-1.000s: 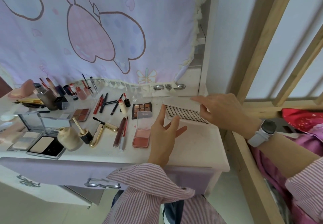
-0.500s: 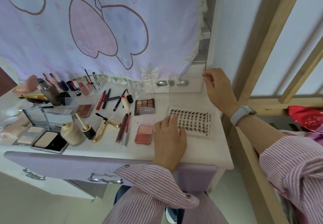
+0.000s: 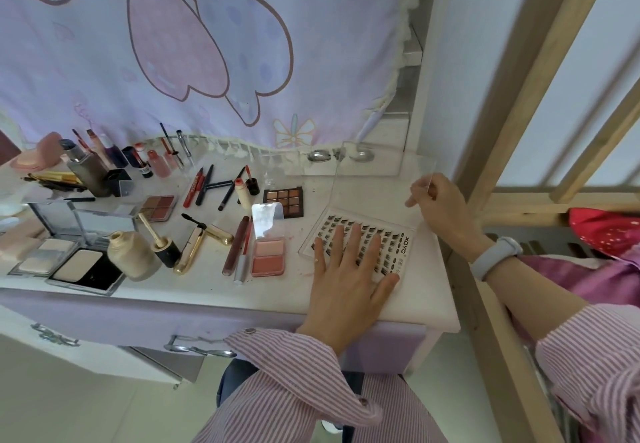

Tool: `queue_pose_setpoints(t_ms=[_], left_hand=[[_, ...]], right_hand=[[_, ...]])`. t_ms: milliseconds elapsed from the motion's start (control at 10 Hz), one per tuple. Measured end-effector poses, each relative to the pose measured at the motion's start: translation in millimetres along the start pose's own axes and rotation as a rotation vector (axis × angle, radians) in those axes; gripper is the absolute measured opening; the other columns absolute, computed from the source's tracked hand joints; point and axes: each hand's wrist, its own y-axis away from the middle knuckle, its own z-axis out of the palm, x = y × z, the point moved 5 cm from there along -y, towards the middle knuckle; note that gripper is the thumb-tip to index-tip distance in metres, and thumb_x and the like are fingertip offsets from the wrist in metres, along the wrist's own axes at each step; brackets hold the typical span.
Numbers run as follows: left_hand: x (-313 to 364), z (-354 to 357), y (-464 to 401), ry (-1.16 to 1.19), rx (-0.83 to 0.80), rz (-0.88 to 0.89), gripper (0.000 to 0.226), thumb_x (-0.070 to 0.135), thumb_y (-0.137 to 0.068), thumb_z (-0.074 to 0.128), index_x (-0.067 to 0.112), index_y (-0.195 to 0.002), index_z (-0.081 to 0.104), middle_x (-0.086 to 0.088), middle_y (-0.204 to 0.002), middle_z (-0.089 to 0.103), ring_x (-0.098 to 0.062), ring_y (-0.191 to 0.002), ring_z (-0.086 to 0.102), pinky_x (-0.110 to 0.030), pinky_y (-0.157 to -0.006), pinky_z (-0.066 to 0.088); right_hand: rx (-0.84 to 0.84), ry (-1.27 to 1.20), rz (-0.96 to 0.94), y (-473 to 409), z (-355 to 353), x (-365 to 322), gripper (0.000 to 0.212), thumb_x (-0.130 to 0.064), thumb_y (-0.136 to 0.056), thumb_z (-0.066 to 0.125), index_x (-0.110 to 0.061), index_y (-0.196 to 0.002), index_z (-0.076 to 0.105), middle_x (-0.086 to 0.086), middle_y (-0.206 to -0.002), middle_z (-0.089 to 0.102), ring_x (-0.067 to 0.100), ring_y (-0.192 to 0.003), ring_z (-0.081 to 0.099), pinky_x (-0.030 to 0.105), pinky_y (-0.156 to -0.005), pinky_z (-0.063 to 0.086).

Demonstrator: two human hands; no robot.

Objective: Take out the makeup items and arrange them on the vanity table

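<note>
A flat false-eyelash tray [image 3: 398, 245] with rows of dark lash clusters lies at the right end of the white vanity table [image 3: 426, 304]. My left hand [image 3: 346, 280] presses flat on it with straight, spread fingers. The tray's clear lid [image 3: 374, 172] stands raised and hinged open behind it. My right hand [image 3: 440, 203] pinches the lid's right corner. Left of the tray sit a pink blush compact [image 3: 267, 255] with its mirror up and a brown eyeshadow palette [image 3: 284, 198].
Lip glosses, pencils, a mascara [image 3: 207, 231], a foundation bottle [image 3: 130, 259] and powder compacts [image 3: 83, 269] cover the table's left and middle. A patterned lilac curtain [image 3: 207, 48] hangs behind. A wooden frame [image 3: 512, 103] rises at the right, red and pink fabric beyond it.
The tray went from held above the table to lying on it. My left hand came down flat on it, and my right hand lifted the clear lid open.
</note>
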Motion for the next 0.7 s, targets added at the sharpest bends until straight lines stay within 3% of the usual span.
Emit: queue_pose_setpoints(t_ms=[100, 300, 500, 600, 700], left_hand=[[-3.6, -0.5, 5.5, -0.027, 0.024, -0.015, 0.066, 0.056, -0.089, 0.008, 0.027, -0.148, 0.0, -0.002, -0.156, -0.011, -0.022, -0.141, -0.02, -0.046, -0.111, -0.02], [-10.9, 4.3, 6.7, -0.075, -0.021, -0.037, 0.058, 0.054, -0.093, 0.009, 0.034, -0.145, -0.009, -0.001, -0.155, -0.018, -0.024, -0.136, -0.03, -0.049, -0.109, -0.022], [-11.0, 6.4, 7.1, -0.048, -0.031, -0.049, 0.056, 0.053, -0.094, 0.007, 0.037, -0.144, -0.013, 0.0, -0.154, -0.022, -0.022, -0.137, -0.03, -0.049, -0.111, -0.02], [-11.8, 7.6, 6.1, -0.046, -0.024, -0.048, 0.056, 0.053, -0.094, 0.006, 0.037, -0.143, -0.014, 0.001, -0.153, -0.023, -0.021, -0.135, -0.032, -0.048, -0.111, -0.02], [-10.5, 5.9, 8.9, -0.043, -0.007, -0.061, 0.056, 0.054, -0.092, 0.003, 0.038, -0.142, -0.016, 0.003, -0.15, -0.028, -0.022, -0.133, -0.035, -0.048, -0.11, -0.021]], right_hand=[[-0.061, -0.089, -0.035, -7.6, -2.8, -6.3, 0.004, -0.012, -0.094, 0.047, -0.012, -0.094, 0.052, 0.003, -0.074, 0.066, 0.004, -0.039, 0.037, 0.017, -0.049, 0.034], [-0.086, -0.133, 0.025, -27.4, 2.5, -7.9, 0.014, -0.016, -0.095, 0.047, -0.014, -0.107, 0.055, 0.001, -0.072, 0.064, 0.0, -0.033, 0.042, 0.01, -0.038, 0.035], [-0.058, -0.112, 0.089, -39.8, 12.3, -5.6, 0.017, -0.017, -0.095, 0.047, -0.007, -0.104, 0.059, 0.0, -0.069, 0.062, 0.002, -0.032, 0.043, 0.011, -0.038, 0.035], [-0.035, -0.084, 0.104, -36.5, 13.6, -4.9, 0.026, -0.02, -0.095, 0.047, -0.005, -0.114, 0.056, 0.004, -0.084, 0.061, 0.005, -0.042, 0.051, 0.016, -0.047, 0.042], [0.066, -0.055, 0.126, -26.2, 2.0, -5.3, 0.038, -0.025, -0.095, 0.046, -0.007, -0.128, 0.047, 0.005, -0.104, 0.055, 0.022, -0.076, 0.058, 0.036, -0.075, 0.05]])
